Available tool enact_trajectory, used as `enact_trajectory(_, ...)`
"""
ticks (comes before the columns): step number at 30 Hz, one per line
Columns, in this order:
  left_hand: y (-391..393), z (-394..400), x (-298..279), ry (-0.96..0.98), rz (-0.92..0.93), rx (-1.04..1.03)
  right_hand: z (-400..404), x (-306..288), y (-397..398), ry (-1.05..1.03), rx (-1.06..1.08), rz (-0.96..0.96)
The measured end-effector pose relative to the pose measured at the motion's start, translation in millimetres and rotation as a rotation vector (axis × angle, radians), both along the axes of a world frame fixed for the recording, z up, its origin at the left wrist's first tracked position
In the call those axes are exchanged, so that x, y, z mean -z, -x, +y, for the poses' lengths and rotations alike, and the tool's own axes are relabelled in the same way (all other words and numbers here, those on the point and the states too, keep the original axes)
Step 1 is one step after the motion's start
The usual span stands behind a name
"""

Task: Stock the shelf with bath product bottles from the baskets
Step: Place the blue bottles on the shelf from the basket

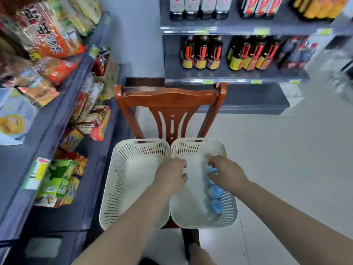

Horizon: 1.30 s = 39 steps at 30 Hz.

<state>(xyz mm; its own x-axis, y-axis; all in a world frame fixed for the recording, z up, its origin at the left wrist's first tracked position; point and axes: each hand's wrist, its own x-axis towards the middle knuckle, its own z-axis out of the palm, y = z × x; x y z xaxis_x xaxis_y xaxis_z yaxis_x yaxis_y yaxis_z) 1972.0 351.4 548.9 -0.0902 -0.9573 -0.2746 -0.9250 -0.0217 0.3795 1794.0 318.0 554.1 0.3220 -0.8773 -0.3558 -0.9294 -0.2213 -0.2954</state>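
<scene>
On a wooden chair two cream slotted baskets sit side by side. Small clear bottles with blue caps lie in a row along the right basket's right wall; blur hides their labels. Right hand curls its fingers round the top bottle's cap. Left hand, fingers loosely bent, hovers over the rims where the baskets meet, holding nothing. Shelves of dark bottles stand behind.
</scene>
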Motion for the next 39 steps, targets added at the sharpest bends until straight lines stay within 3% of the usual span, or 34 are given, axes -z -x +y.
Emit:
enact_trajectory(10,80.0,-70.4,156.6,-0.275,0.18,-0.056,-61.3,145.9,51.1,-0.285,0.338,-0.102)
enact_trajectory(15,96.7,-103.4,225.5,-0.341,0.243,-0.109,-84.8,217.6,41.7,-0.302,0.338,-0.006)
enact_trajectory(22,112.7,-135.0,298.7,-0.427,0.329,-0.106,-109.8,273.2,28.1,-0.322,0.415,0.185)
enact_trajectory(30,117.5,-123.2,317.6,-0.45,0.414,-0.205,-116.1,294.2,22.8,-0.222,0.337,0.166)
enact_trajectory(39,82.0,-114.1,283.4,-0.31,0.431,-0.283,-109.0,252.4,22.0,-0.203,0.127,0.017)
